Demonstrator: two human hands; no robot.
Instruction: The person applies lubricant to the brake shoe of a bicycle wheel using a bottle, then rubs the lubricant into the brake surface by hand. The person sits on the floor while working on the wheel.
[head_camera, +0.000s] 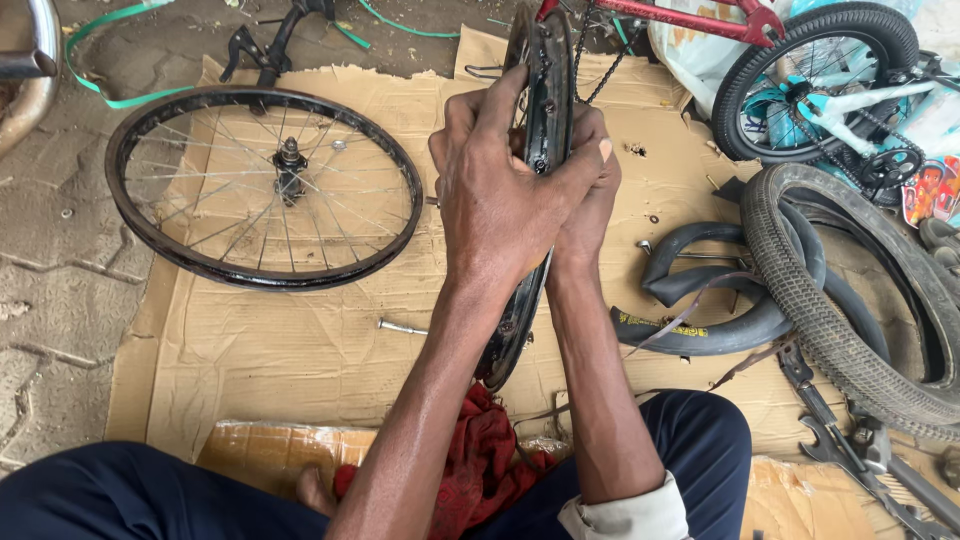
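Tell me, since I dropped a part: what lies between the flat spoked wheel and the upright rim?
A small metal bolt on cardboard, between spoked wheel and upright rim, in the head view.

A roadside bicycle repair spot, set up on the ground. Flattened cardboard (300, 340) covers paving stones, strewn with a spoked wheel (262, 186), tyre (830, 320), inner tube (700, 330) and wrenches (850, 450). Small bicycles (830, 90) stand behind.

Single head-worn view, looking steeply down and forward, close over cardboard sheet (300, 350) on the ground
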